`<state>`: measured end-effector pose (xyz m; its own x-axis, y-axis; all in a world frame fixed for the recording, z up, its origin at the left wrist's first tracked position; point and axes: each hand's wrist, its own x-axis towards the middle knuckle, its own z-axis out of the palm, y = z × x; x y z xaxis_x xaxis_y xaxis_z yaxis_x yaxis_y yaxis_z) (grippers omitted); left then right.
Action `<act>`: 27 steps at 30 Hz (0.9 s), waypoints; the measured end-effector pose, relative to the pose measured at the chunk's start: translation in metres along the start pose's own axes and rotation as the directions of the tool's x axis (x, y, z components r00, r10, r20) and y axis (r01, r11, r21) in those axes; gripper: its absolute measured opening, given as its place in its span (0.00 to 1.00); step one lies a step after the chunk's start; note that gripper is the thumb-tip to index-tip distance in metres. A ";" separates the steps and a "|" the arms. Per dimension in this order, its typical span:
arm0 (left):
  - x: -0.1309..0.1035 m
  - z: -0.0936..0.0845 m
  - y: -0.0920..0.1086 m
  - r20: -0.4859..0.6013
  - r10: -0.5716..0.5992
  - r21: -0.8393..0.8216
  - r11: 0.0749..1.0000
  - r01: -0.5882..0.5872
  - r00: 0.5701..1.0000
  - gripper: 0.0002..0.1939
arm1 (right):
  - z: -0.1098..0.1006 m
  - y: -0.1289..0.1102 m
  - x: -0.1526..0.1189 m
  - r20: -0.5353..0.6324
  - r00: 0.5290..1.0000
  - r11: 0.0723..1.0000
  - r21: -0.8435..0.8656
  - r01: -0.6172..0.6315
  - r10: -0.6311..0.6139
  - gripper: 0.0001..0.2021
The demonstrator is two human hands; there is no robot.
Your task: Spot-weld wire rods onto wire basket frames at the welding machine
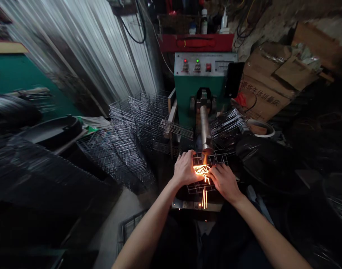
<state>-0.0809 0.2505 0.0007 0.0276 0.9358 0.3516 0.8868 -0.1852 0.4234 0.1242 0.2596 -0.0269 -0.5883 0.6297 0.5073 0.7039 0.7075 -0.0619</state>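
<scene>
Under the metal electrode arm (205, 129) of a green spot welder (185, 89), orange sparks (202, 170) spray out and fall downward. A wire grid (197, 187) lies there between my hands. My left hand (185, 168) is closed on the grid's left side, thumb near the sparks. My right hand (223, 180) has its fingers pinched together at the right of the sparks. It is at the wire grid, but exactly what its fingertips hold is hidden by glare and the hand itself.
Stacked wire grids (126, 145) stand at the left. Bundles of loose wires (228, 125) lie right of the electrode arm, near a white bucket (262, 129). Cardboard boxes (269, 86) lean at the back right. A red tray (196, 43) with bottles tops the welder.
</scene>
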 end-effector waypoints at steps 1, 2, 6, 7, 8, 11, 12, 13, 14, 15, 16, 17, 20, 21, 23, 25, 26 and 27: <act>0.002 0.001 -0.002 -0.004 0.017 0.004 1.000 -0.017 1.000 0.44 | 0.001 0.000 0.002 -0.005 1.000 1.000 -0.001 -0.012 0.012 0.09; 0.004 0.002 -0.004 -0.009 0.028 0.007 1.000 -0.028 1.000 0.43 | 0.001 0.001 0.003 -0.010 1.000 1.000 -0.004 -0.027 0.027 0.09; 0.017 0.005 -0.010 0.006 -0.019 0.017 1.000 0.019 1.000 0.45 | 0.006 0.008 0.013 -0.031 0.997 0.997 -0.039 -0.069 0.067 0.08; 0.023 0.004 -0.011 0.020 -0.037 0.021 0.999 0.037 0.999 0.46 | 0.007 0.011 0.017 -0.031 0.997 0.997 -0.044 -0.071 0.070 0.07; 0.028 0.004 -0.011 0.039 -0.045 0.022 0.999 0.044 0.998 0.46 | 0.007 0.014 0.021 -0.027 0.997 0.997 -0.039 -0.069 0.068 0.07; 0.040 -0.002 -0.014 0.094 -0.016 -0.014 1.000 0.017 0.995 0.48 | 0.003 0.021 0.026 -0.021 0.997 0.995 0.071 -0.073 0.075 0.08; 0.040 -0.004 -0.018 0.111 0.005 -0.041 0.999 -0.001 0.994 0.50 | 0.000 0.022 0.024 -0.029 0.996 0.986 0.147 -0.074 0.079 0.08; 0.038 -0.005 -0.024 0.122 0.026 -0.076 0.997 -0.017 0.992 0.54 | -0.005 0.024 0.019 -0.041 0.995 0.969 0.236 -0.077 0.089 0.08; 0.033 -0.005 -0.032 0.124 0.038 -0.118 0.993 -0.024 0.992 0.59 | -0.010 0.025 0.011 -0.054 0.993 0.943 0.323 -0.084 0.107 0.08; 0.026 -0.002 -0.043 0.116 0.039 -0.169 0.985 -0.019 0.992 0.65 | -0.015 0.027 0.002 -0.063 0.989 0.912 0.398 -0.096 0.132 0.09; 0.017 0.004 -0.055 0.104 0.028 -0.232 0.973 -0.003 0.994 0.70 | -0.020 0.028 -0.009 -0.063 0.984 0.881 0.457 -0.120 0.167 0.09; 0.007 0.012 -0.068 0.092 0.007 -0.303 0.953 0.021 0.996 0.75 | -0.025 0.030 -0.019 -0.054 0.975 0.852 0.500 -0.159 0.214 0.10; -0.020 0.050 -0.104 0.141 -0.039 -0.577 0.809 0.114 0.989 0.80 | -0.034 0.032 -0.047 0.050 0.920 0.710 0.621 -0.334 0.389 0.10; -0.026 0.064 -0.111 0.185 -0.034 -0.659 0.737 0.149 0.982 0.80 | -0.037 0.030 -0.053 0.103 0.893 0.631 0.672 -0.388 0.439 0.11; -0.033 0.089 -0.119 0.270 -0.019 -0.766 0.601 0.227 0.963 0.77 | -0.041 0.025 -0.061 0.206 0.837 0.449 0.766 -0.461 0.508 0.13; -0.032 0.104 -0.120 0.340 -0.017 -0.803 0.515 0.300 0.940 0.75 | -0.046 0.018 -0.064 0.279 0.786 0.289 0.820 -0.494 0.552 0.15; -0.031 0.109 -0.119 0.363 -0.021 -0.807 0.494 0.325 0.932 0.74 | -0.048 0.014 -0.064 0.307 0.763 0.227 0.833 -0.504 0.569 0.16; -0.030 0.112 -0.119 0.375 -0.028 -0.807 0.481 0.342 0.926 0.73 | -0.051 0.010 -0.064 0.333 0.743 0.178 0.839 -0.514 0.580 0.18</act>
<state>-0.1352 0.2783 -0.1537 0.1741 0.9847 0.0004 0.0634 -0.0116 0.9979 0.1898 0.2101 -0.0163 -0.1615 0.9853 0.0551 0.0938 0.0709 -0.9931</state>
